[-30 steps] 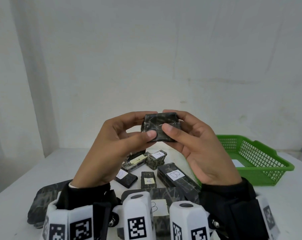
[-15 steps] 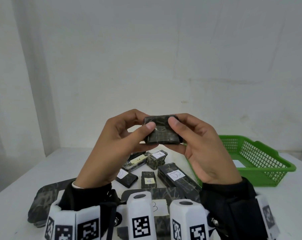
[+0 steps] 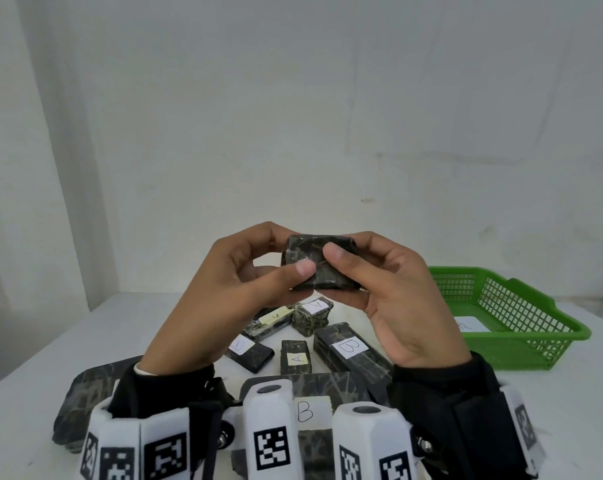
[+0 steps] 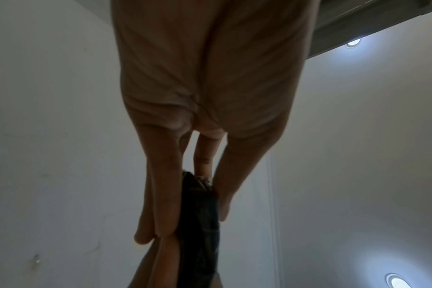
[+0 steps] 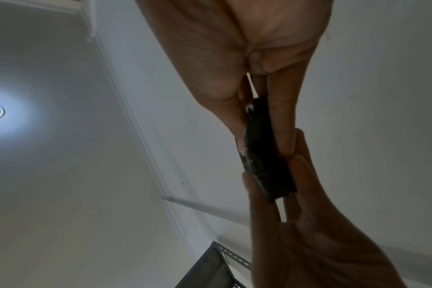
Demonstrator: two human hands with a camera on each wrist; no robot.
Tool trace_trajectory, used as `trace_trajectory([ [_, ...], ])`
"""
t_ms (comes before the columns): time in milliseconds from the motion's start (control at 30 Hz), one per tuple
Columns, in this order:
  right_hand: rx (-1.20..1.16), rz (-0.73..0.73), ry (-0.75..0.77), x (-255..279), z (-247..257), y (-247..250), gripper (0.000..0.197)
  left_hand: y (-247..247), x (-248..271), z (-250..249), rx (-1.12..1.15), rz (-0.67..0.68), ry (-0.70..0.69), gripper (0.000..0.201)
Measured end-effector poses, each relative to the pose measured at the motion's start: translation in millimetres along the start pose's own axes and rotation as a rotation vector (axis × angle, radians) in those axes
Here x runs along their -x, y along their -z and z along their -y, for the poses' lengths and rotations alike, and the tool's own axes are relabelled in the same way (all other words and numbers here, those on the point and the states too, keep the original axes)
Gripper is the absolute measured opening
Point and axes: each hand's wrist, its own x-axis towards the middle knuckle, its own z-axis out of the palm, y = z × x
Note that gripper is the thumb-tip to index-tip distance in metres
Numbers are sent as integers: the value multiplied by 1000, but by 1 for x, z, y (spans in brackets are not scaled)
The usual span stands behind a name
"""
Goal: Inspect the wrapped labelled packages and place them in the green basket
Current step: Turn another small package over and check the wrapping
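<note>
Both hands hold one small dark marbled package [image 3: 322, 263] up in front of the wall, above the table. My left hand [image 3: 237, 289] pinches its left side, thumb on the near face. My right hand [image 3: 390, 285] pinches the right side, thumb on the near face too. No label shows on the face turned to me. The left wrist view shows the package [image 4: 200, 224] edge-on between fingers and thumb; the right wrist view shows the package [image 5: 266, 154] the same way. The green basket [image 3: 521, 344] stands on the table at the right, a white label lying inside.
Several wrapped packages lie on the white table [image 3: 33, 368] below my hands: a long one marked B [image 3: 350, 348], a small one marked A [image 3: 296, 356], another A [image 3: 312, 311], one marked D [image 3: 250, 349], and a large flat B package [image 3: 310, 407] nearest me.
The package has turned slightly in my fingers. Both thumbs have shifted on its near face. It stays at about the same height.
</note>
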Motion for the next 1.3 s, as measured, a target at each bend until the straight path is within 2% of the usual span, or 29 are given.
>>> trace_trajectory([
  [100,-9,35,-17,0,1,1,27,1,0,1,20,-39,-12,19],
  [200,-50,112,-61,0,3,0,46,4,-1,2,-4,-86,-19,22],
  [267,-52,111,-54,0,2,2,57,4,-1,2,-35,-54,-14,34],
  [367,-2,66,-15,-3,-2,4,68,2,-2,3,-80,-31,28,66],
  [433,16,50,-2,-5,-4,6,63,-1,-2,1,-96,-74,86,72],
  [567,46,54,53,-6,-2,9,51,-6,-2,-1,-67,-136,154,57],
  [700,89,84,82,-4,2,8,52,-5,-4,0,-5,-201,72,46],
  [867,83,107,-16,0,7,4,47,-3,-5,3,-85,-257,-17,29],
  [1033,34,2,26,-1,4,1,49,-4,-4,1,-85,-237,-17,28],
  [1300,23,36,24,1,7,0,43,-7,-4,0,-103,-265,-38,25],
])
